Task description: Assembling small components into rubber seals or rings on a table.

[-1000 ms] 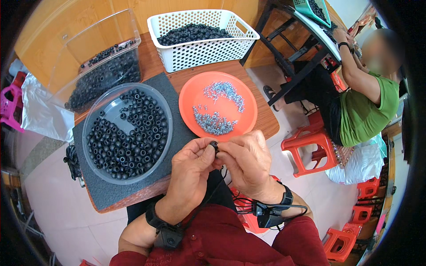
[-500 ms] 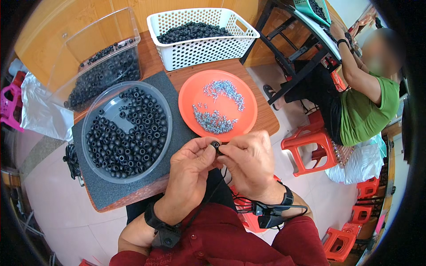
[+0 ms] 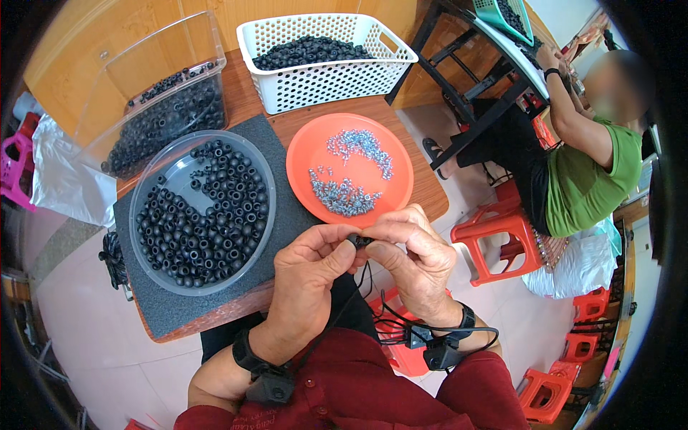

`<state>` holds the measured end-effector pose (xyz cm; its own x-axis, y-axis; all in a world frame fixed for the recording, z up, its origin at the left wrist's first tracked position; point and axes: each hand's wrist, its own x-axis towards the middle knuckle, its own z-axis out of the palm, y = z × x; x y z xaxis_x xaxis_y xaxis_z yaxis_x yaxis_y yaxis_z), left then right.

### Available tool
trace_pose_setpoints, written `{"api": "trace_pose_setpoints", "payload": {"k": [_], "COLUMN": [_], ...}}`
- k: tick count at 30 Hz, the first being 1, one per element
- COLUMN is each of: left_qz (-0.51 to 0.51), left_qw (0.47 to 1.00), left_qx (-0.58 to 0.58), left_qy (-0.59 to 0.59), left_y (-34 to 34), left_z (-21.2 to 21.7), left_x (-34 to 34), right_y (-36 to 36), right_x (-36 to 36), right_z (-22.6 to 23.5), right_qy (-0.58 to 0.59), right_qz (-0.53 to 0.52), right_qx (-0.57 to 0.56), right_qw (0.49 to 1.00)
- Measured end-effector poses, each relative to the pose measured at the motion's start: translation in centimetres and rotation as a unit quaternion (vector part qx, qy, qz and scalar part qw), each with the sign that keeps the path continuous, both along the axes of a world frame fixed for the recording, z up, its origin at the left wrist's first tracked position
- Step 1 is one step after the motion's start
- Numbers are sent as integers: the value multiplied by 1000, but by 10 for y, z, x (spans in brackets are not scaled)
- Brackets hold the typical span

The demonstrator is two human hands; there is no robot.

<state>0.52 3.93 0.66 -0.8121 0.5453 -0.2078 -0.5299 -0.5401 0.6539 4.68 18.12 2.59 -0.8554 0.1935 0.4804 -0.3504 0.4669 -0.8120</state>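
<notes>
My left hand (image 3: 307,276) and my right hand (image 3: 419,261) meet just in front of the orange plate (image 3: 307,147). Both pinch one small black round plastic piece (image 3: 360,241) between thumbs and fingertips, partly covering it. On the plate lie two loose groups of tiny silvery metal parts (image 3: 345,197). To the left, a clear round tub (image 3: 198,199) holds many black hollow pieces (image 3: 193,244) that look like the one in my fingers.
A white perforated basket (image 3: 322,84) and a clear rectangular bin (image 3: 168,61), both with black pieces, stand at the table's back. A dark grey mat (image 3: 161,319) lies under the tub. At right, a person in green (image 3: 595,179) sits at another table beside a red stool (image 3: 494,233).
My right hand has turned and its fingers now lie more along the black piece, which has tilted onto its side. The seated person's hands have shifted slightly.
</notes>
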Motion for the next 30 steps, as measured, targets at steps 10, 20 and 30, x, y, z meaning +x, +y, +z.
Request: {"api": "trace_pose_setpoints", "payload": {"k": [10,20,30], "left_qz": [13,-6,-15], "left_qw": [1000,999,999], "left_qx": [-10,-28,-45], "left_qy": [27,44,17], "left_y": [3,2,0], "left_z": [-2,-3,-6], "left_x": [2,0,-1], "right_y": [2,9,16], "right_x": [2,3,5], "right_z": [-5,-7,-8], "right_qy": [-31,-124,-181], "right_qz": [17,117,92], "right_qx": [-85,-409,-462], "right_qw": [996,896,864]}}
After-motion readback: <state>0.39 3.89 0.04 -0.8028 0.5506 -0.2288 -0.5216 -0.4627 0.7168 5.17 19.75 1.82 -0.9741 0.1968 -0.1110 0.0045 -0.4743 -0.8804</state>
